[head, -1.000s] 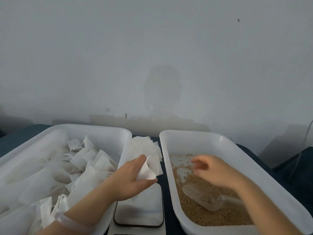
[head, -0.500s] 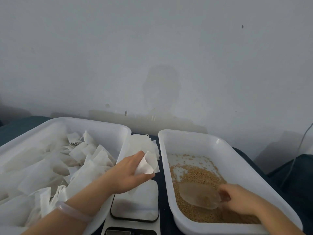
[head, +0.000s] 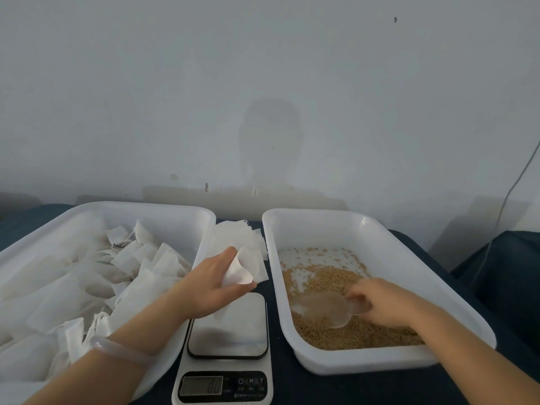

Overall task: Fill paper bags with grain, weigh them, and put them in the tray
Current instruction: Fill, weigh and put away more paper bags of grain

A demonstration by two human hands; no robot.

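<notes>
The right hand [head: 382, 302] is curled round the handle of the clear scoop [head: 321, 309], whose bowl lies on the grain [head: 336, 334] in the grain tray [head: 394, 363]. The left hand [head: 210, 287] pinches a seemingly empty paper bag [head: 242, 268], mouth spread open, just above the scale [head: 230, 325]. I judge the scoop should dig where the grain lies deepest, lift level and only part-filled, and tip only once its lip is inside the limp bag's narrow mouth.

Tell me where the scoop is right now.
In the head view, the clear scoop rests on the grain in the right-hand tray, its handle gripped by the right hand, right of the scale.
</notes>
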